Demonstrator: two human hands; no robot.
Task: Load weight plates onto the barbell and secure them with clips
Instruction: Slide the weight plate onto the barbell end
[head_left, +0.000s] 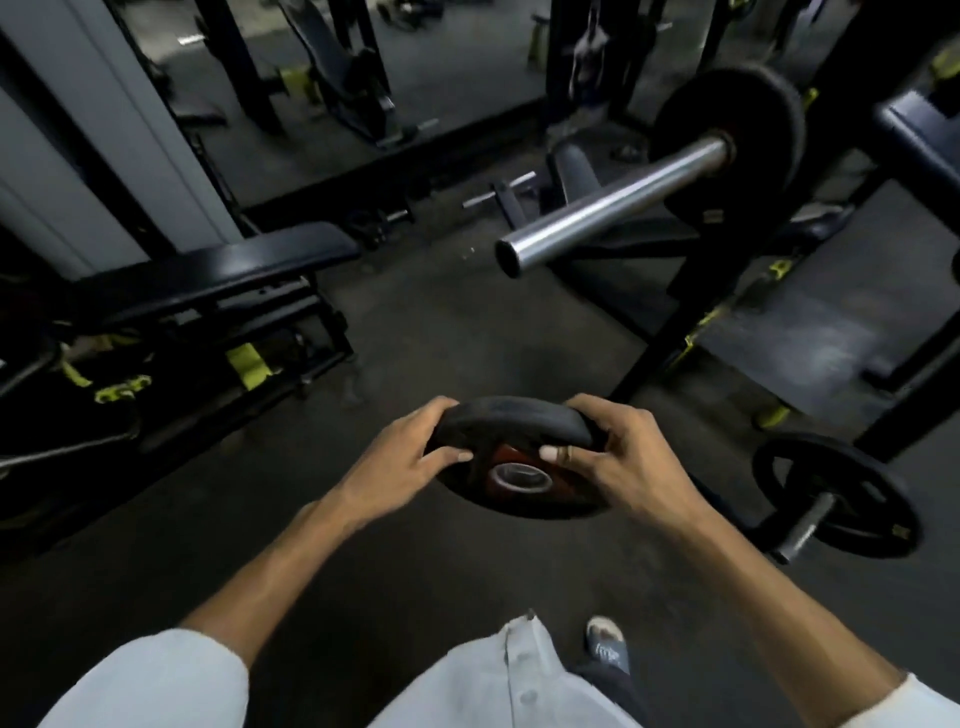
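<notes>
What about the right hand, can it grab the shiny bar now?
Probably not yet: the right hand grips the plate with the left hand, and the bar lies farther ahead. Nothing blocks the way, though.

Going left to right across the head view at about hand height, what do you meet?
Padded bench → left hand → weight plate gripped by both hands → right hand → stored plate on a low peg.

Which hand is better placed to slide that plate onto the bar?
Probably the right hand: it and the left hand grip the plate, but the bar runs ahead to the right.
</notes>
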